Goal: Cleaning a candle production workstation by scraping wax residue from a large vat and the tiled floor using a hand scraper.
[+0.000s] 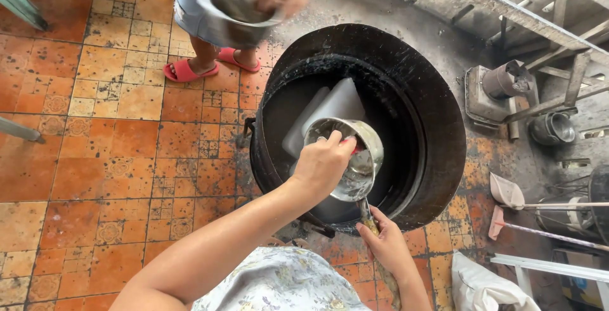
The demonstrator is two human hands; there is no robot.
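A big black cauldron point(438, 127) stands on the tiled floor, with dark liquid and white slabs point(330, 105) inside. Over it I hold a metal ladle pot point(358, 158), tilted. My left hand point(323, 165) grips its rim, fingers curled over the edge. My right hand point(384, 244) is closed on the pot's long handle point(368, 219) near the cauldron's front rim. Across the cauldron another person in pink sandals point(185, 70) holds a metal bowl point(231, 13) in one hand.
Orange patterned tiles point(114, 158) cover the floor to the left. At the right are a small metal stove point(491, 92), a metal cup point(552, 128), wooden frames, poles and a white sack point(482, 289). Table legs show at far left.
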